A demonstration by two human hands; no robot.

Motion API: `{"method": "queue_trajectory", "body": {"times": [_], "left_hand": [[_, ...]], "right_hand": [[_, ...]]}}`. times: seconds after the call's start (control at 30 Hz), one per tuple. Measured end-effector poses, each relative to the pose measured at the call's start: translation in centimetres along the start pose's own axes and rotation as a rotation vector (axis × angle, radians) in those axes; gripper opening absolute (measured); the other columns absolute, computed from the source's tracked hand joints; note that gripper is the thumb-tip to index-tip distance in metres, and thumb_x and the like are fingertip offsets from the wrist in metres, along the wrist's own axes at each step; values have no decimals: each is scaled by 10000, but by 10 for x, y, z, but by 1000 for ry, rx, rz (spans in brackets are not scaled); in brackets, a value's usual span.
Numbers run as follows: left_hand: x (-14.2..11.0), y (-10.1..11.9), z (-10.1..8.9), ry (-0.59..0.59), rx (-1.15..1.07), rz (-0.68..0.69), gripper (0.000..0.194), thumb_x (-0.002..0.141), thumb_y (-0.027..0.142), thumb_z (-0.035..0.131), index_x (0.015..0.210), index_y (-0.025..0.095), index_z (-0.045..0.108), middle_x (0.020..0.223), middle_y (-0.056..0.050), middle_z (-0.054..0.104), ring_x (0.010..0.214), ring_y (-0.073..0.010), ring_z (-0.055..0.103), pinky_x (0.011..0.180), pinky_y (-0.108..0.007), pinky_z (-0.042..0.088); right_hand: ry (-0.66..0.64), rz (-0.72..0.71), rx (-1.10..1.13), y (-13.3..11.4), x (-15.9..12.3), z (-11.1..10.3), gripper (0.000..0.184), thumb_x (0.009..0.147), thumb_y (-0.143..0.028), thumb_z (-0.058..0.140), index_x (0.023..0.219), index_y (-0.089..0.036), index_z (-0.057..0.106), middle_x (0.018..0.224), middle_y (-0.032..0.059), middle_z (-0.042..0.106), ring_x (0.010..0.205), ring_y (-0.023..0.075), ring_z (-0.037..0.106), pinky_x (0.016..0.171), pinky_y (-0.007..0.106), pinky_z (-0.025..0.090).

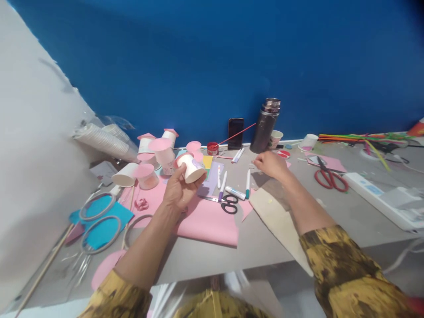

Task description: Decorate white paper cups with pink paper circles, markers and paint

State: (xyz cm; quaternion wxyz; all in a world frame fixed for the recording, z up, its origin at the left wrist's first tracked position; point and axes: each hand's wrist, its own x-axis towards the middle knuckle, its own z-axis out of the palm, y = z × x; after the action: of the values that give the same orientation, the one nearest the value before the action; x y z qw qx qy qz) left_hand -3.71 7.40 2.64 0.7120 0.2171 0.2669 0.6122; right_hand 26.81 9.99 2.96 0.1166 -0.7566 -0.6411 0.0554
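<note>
A white paper cup (191, 169) with a pink end and a light purple patch lies tilted in my left hand (180, 190), fingers wrapped around it. My right hand (270, 164) is down by the table in front of a dark metal flask (264, 128). Its fingertips are pinched together near tiny pale bits, and whatever is between them is too small to name. Between the hands lie several markers, a purple one (223, 186) and a green one (248, 183) among them. Black-handled scissors (229, 204) rest on a pink sheet (207, 227) below the cup.
Several cups with pink tops (162, 152) stand at the left, beside stacked paper cups (102, 141). Grey hoops (101, 235) lie on blue sheets. A phone (235, 134) leans on the wall. Red scissors (330, 179) and a power strip (377, 198) are at the right.
</note>
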Motion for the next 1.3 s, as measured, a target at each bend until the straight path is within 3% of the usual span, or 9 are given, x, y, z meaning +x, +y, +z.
{"method": "queue_trajectory", "body": {"times": [0.13,0.27,0.37,0.53,0.63,0.77,0.93,1.13,1.3], "left_hand": [[0,-3,0,22,48,19,353,844,183,663,1196,158,662,1021,-100,736,891,-239,724,810,-391,636],[1,-5,-2,36,76,7,371,828,189,676,1197,153,664,1013,-101,742,879,-239,726,797,-386,636],[0,-8,-2,28,107,-18,385,842,195,668,1224,150,654,1034,-109,744,882,-234,728,796,-379,633],[-3,-11,0,44,102,-52,343,863,195,653,1198,120,647,1072,-136,749,911,-244,736,818,-384,629],[-5,-9,0,51,63,-58,333,866,191,638,1187,103,644,1052,-146,754,897,-246,738,805,-383,631],[-7,-8,-2,48,38,-75,365,855,173,610,1208,88,639,1052,-165,755,877,-257,740,792,-392,632],[-6,-7,-3,34,12,-82,363,854,156,595,1202,60,633,1069,-185,749,894,-273,737,798,-420,637],[-8,-6,1,51,70,-65,396,851,155,603,1240,86,621,1024,-163,757,854,-275,744,732,-426,655],[-10,-7,5,53,106,-86,444,833,136,615,1277,125,616,1015,-146,764,845,-287,753,715,-432,666]], "right_hand": [[-202,19,-29,-1,-2,0,462,890,-565,605,652,-189,731,671,64,727,629,178,650,598,280,379],[-260,41,-65,-13,-5,15,458,795,-628,697,696,-182,731,748,132,746,811,271,708,701,318,436],[-315,30,-35,-20,-7,24,358,724,-530,781,658,-183,718,734,134,747,827,292,719,711,327,454],[-386,-18,128,-15,-8,20,268,733,-333,721,525,-177,660,530,66,686,566,196,659,591,271,447],[-297,-138,289,-15,-11,13,281,841,-315,586,616,-166,665,648,68,734,601,176,669,586,250,462],[-221,-323,516,-28,-23,11,280,914,-336,475,969,-168,693,866,61,778,783,190,726,669,253,537],[-180,-354,1043,-36,-29,15,557,823,-324,615,1357,-197,524,640,-38,682,625,189,698,627,296,558],[152,-78,1233,-10,-2,19,338,774,-414,660,1019,-184,696,654,-1,673,579,157,639,522,243,493],[263,-33,1362,24,14,-6,452,725,-378,713,1143,-210,676,851,29,725,734,160,688,602,249,542]]}}
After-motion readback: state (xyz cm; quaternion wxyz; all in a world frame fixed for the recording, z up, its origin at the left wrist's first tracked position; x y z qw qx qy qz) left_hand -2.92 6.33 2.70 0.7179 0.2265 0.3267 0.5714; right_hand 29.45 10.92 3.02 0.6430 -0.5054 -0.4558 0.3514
